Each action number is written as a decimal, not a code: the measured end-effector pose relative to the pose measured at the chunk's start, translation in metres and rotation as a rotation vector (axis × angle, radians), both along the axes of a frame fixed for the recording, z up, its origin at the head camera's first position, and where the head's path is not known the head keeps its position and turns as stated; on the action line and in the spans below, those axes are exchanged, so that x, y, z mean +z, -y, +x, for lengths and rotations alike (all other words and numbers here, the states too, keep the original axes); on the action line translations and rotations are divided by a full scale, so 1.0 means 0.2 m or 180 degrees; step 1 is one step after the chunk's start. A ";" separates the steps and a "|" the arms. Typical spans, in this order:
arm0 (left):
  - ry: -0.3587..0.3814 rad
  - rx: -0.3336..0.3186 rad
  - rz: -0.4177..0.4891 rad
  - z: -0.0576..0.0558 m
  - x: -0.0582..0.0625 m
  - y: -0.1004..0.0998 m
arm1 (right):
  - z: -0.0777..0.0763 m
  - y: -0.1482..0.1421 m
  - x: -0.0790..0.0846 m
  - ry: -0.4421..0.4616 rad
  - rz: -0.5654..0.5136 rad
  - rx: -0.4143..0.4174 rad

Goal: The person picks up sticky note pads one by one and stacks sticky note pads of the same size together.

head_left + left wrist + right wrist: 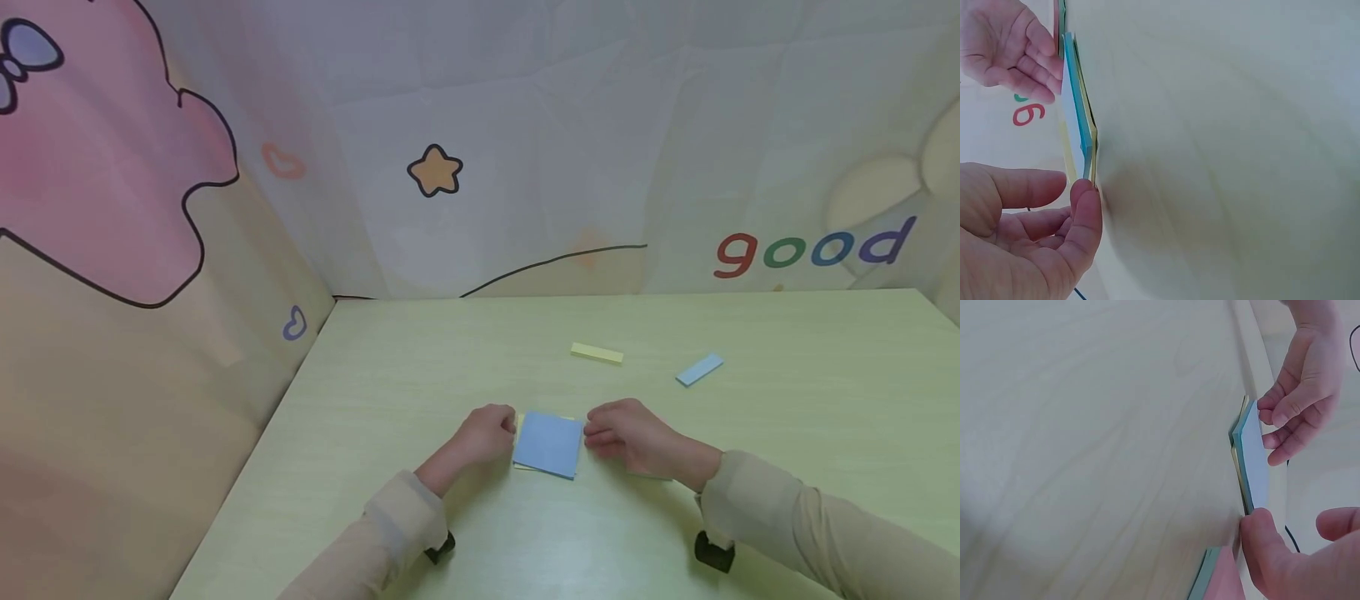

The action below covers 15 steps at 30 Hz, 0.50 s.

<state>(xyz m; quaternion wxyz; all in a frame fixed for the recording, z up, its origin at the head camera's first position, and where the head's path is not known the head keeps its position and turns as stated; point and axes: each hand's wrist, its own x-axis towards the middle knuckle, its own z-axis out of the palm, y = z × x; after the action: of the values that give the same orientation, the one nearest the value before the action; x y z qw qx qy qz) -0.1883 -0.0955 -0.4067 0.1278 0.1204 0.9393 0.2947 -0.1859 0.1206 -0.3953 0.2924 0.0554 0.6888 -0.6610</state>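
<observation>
A square blue sticky-note pad [548,446] lies slightly turned on top of a yellow pad [522,467], whose edges peek out beneath it. My left hand [487,432] is at the left edge of this stack. In the left wrist view its fingertips [1088,190] touch the stack's edge, thumb apart from them. On the opposite side, my right hand [632,433] has its fingers at the right edge. The right wrist view shows the index fingertip [1260,519] against the stack's end. Neither hand pinches the pads.
A pink pad [1225,578] on a green pad [1202,578] lies near my right hand, mostly hidden in the head view. Farther back on the table [420,350] are a narrow yellow strip pad [597,353] and a narrow blue one [700,370]. A printed cloth [525,167] hangs behind.
</observation>
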 end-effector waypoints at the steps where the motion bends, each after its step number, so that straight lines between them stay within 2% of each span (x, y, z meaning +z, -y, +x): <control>1: 0.0006 0.0001 0.0026 0.00 0.00 0.00 | 0.00 0.00 0.00 -0.0006 -0.0020 -0.0021; 10: -0.0097 -0.0064 0.0121 -0.02 0.00 -0.01 | -0.01 0.01 -0.01 -0.0169 0.0028 0.0041; 15: -0.0070 -0.0065 0.0141 -0.02 -0.01 -0.01 | -0.01 0.02 -0.01 -0.0276 0.0084 0.0096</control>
<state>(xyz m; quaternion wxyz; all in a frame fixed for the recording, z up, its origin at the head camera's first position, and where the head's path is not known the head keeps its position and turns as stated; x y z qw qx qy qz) -0.1924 -0.0937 -0.4091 0.1177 0.1360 0.9326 0.3127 -0.1871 0.1158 -0.3978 0.2714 0.0202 0.7103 -0.6492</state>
